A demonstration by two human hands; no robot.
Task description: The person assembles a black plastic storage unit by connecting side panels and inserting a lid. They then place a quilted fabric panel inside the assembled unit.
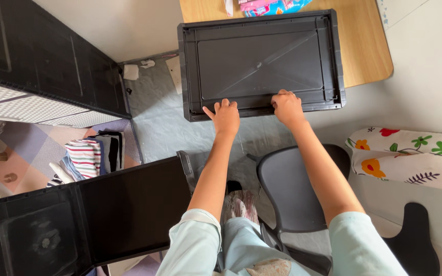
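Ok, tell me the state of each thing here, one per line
Flat black plastic panel: lying on the wooden table, overhanging its near edge.
Left hand: open, fingers spread on the panel's near edge.
Right hand: gripping the near edge.
Dark chair: empty.

Grey chair [287, 179], floral cushion [410, 156]

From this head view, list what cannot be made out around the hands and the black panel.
- Near edge of the black panel: covered by the left hand and right hand.
- Colourful packets: cut off by the top edge.
- Wooden table: mostly hidden under the panel.
- Folded clothes: partly hidden by the open black crate.
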